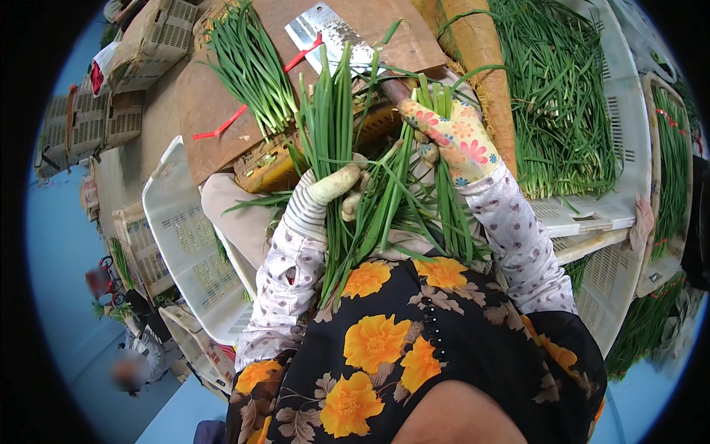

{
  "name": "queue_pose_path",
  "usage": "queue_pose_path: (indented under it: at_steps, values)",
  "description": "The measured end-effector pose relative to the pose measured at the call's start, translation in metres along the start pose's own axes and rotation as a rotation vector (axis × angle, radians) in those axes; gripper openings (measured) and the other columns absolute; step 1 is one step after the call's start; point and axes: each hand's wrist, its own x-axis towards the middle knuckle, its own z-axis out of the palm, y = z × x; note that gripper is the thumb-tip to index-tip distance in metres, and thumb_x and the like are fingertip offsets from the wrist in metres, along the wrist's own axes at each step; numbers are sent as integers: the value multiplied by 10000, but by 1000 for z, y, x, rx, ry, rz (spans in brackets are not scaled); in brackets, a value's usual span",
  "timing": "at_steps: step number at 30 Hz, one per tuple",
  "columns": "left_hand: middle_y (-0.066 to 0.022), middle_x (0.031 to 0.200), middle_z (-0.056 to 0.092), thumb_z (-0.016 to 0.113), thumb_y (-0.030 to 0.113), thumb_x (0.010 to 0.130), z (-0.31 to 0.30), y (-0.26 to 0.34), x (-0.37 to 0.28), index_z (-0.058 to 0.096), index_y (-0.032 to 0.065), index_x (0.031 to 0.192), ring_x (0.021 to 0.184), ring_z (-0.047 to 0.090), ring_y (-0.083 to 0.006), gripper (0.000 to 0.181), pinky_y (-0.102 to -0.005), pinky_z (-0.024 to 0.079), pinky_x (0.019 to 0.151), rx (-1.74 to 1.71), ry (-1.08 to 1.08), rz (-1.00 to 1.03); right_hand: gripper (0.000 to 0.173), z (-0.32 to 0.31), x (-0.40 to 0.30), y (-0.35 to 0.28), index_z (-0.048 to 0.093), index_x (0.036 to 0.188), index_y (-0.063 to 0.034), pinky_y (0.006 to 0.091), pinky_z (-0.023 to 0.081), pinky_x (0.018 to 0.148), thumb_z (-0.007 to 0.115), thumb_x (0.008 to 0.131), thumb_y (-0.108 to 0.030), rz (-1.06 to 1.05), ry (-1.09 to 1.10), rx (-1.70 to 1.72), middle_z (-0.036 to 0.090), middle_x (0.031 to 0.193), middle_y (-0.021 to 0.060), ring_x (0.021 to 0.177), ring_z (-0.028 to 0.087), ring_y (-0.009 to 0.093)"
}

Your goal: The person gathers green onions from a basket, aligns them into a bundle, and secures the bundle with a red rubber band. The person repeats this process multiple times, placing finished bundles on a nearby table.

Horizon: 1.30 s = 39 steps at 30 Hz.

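My left hand (pixel 335 191), in a striped knit glove, grips an upright bunch of garlic chives (pixel 331 122), their leaves trailing into my lap. A smaller clump of chives (pixel 452 208) is in my right hand (pixel 455 139), which wears a flower-print glove; its pale ends stick up above the thumb. Loose leaves hang between the two hands. Beyond them, a cleaver (pixel 327 30) lies on a brown board (pixel 197 102), its handle towards my right hand. A separate chive bunch (pixel 252 69) rests on the board, near two red ties (pixel 302 54).
A yellow crate (pixel 272 169) sits under the board. On the right, a yellow woven sack (pixel 482 83) lies beside a white crate (pixel 627 122) heaped with chives. Another white crate (pixel 186 222) stands at my left. Stacked crates (pixel 89 125) and a person (pixel 147 352) are farther left.
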Motion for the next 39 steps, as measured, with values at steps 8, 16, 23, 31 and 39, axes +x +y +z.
queue_pose_path:
  at_steps: [8,16,23,31,39]
  values:
    - [-47,600,546,650,206,777,7,-6,12,571,19,871,448,481,-125,224,-239,389,426,198,109,100,246,-2,8,10,591,774,-31,226,354,390,667,790,-264,-61,-3,-58,515,595,-10,436,449,72]
    - [-65,670,590,671,171,743,9,-5,11,565,13,899,435,485,-114,246,-235,384,401,135,-122,-68,282,2,5,11,574,814,0,234,368,396,645,799,-273,-23,-59,-100,537,612,3,460,479,84]
    - [-54,684,590,705,117,704,-15,-12,10,571,45,892,441,480,-116,241,-234,388,395,90,127,24,238,-1,-16,-5,549,792,-74,196,313,386,629,814,-297,49,-21,-33,479,591,-41,469,416,40]
    - [-54,688,598,747,96,671,26,1,-8,584,21,861,437,504,-110,262,-235,407,395,275,154,99,314,3,-6,-7,565,976,-21,200,357,479,698,753,-196,11,-316,-169,535,737,-21,572,470,51]
    - [-63,628,587,644,131,760,-11,26,-41,593,-46,945,553,555,-119,261,-223,447,505,213,428,228,192,-9,-68,-89,605,933,4,192,342,447,612,823,-154,-523,214,-275,551,673,2,524,459,44]
